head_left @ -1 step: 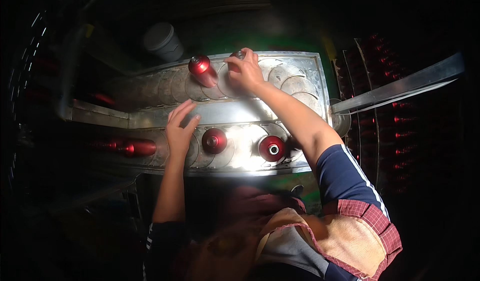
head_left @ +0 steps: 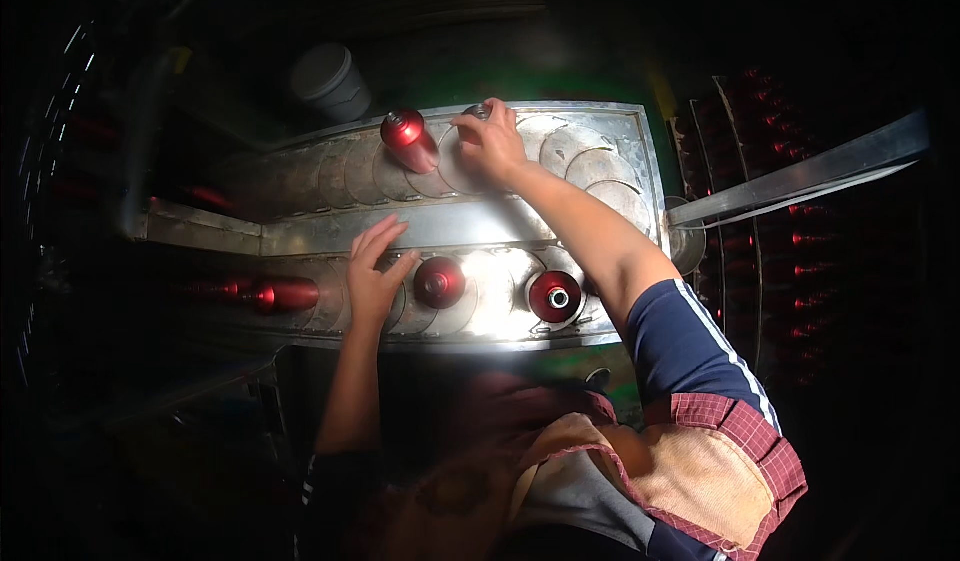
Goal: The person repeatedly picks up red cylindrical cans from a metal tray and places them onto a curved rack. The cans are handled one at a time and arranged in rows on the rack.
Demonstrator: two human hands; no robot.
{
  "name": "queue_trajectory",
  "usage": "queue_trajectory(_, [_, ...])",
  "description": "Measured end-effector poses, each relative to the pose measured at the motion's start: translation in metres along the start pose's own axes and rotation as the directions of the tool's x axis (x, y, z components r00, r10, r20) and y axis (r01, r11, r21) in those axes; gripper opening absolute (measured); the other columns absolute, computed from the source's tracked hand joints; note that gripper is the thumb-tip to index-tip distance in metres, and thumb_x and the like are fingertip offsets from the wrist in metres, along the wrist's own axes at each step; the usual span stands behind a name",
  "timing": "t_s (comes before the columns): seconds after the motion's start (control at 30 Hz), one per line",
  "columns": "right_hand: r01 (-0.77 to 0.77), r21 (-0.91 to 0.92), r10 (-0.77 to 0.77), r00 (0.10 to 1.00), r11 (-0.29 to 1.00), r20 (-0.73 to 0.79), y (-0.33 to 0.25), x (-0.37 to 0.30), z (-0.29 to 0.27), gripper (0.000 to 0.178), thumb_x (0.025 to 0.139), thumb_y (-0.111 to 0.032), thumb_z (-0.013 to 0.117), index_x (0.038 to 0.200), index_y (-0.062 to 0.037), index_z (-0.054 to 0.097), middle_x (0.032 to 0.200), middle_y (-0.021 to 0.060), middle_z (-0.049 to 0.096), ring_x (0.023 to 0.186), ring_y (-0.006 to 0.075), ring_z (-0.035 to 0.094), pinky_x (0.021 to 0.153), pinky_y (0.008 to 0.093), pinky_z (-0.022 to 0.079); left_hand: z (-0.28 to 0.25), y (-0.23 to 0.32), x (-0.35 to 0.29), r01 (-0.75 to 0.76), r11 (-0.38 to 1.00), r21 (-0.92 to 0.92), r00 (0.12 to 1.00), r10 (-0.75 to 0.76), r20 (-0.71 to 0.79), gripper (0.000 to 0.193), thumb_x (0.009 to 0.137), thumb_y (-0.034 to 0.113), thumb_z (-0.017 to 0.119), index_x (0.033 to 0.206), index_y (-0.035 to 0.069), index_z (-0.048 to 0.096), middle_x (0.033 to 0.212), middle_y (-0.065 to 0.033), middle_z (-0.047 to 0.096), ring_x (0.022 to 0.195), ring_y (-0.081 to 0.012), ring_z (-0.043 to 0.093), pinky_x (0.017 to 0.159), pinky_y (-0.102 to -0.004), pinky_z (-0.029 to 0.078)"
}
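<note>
My right hand [head_left: 493, 147] reaches to the far lane, its fingers wrapped round the upper part of a bottle [head_left: 479, 111]; the hand hides most of it. Left of that hand, a shiny red metal bottle [head_left: 406, 133] stands on the same lane. My left hand [head_left: 375, 279] hovers at the near lane with fingers spread, holding nothing. Just right of it is a red bottle [head_left: 438, 283] seen from above. Farther right stands another red bottle [head_left: 556, 297] with a pale ring at its mouth. More red bottles [head_left: 285, 295] sit in shadow at the left.
Overlapping crescent plates form a two-lane conveyor [head_left: 617, 166], split by a metal divider [head_left: 420, 227]. A white bucket [head_left: 331, 83] stands behind it. A metal bar [head_left: 800, 171] slants off to the right above rows of red bottles [head_left: 808, 271]. Strong light glares on the near lane.
The near-lane bottles have shifted slightly right. My left hand has moved right, closer to the nearest bottle. My right hand keeps its grip in about the same place.
</note>
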State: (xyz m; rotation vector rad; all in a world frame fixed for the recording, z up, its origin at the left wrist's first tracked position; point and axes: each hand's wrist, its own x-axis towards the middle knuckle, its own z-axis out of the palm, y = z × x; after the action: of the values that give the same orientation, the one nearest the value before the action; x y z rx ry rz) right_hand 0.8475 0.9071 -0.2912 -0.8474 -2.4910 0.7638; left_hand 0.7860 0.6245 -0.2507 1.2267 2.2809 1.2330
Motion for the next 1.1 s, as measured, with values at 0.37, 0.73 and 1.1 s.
queue_trajectory(0.37, [0.215, 0.164, -0.237, 0.963, 0.963, 0.126, -0.06, -0.007, -0.016, 0.05, 0.084, -0.025, 0.072, 0.133, -0.0272, 0.062, 0.15, 0.0315, 0.031, 0.14, 0.0464, 0.029, 0.113, 0.0479, 0.033, 0.101, 0.011, -0.045, 0.056, 0.987, -0.15, 0.998, -0.057, -0.001, 0.041, 0.08, 0.023, 0.077, 0.118, 0.013, 0.068, 0.124, -0.0104, 0.056, 0.107, -0.027, 0.058, 0.095, -0.0345, 0.048])
queue_trajectory(0.73, [0.082, 0.46, -0.029, 0.992, 0.884, -0.12, -0.108, -0.144, -0.145, 0.035, 0.09, 0.002, 0.064, 0.124, -0.002, 0.063, 0.136, 0.0122, 0.048, 0.12, 0.0197, 0.055, 0.094, 0.0309, 0.051, -0.004, -0.022, 0.068, -0.255, 0.854, -0.453, 0.95, 0.134, -0.282, 0.022, 0.087, 0.012, 0.07, 0.108, 0.005, 0.071, 0.113, -0.0088, 0.06, 0.106, -0.0211, 0.059, 0.094, -0.0311, 0.046])
queue_trajectory(1.1, [-0.491, 0.586, 0.69, 0.703, 0.645, -0.171, -0.086, -0.322, -0.133, 0.031, 0.096, -0.009, 0.06, 0.127, -0.0066, 0.06, 0.114, 0.0023, 0.057, 0.102, 0.0131, 0.057, 0.081, 0.0301, 0.052, 0.024, -0.074, 0.178, 0.184, 0.966, -0.181, 0.953, -0.22, -0.21, 0.058, 0.078, 0.033, 0.079, 0.129, 0.012, 0.061, 0.14, -0.0134, 0.049, 0.126, -0.0334, 0.051, 0.106, -0.038, 0.043])
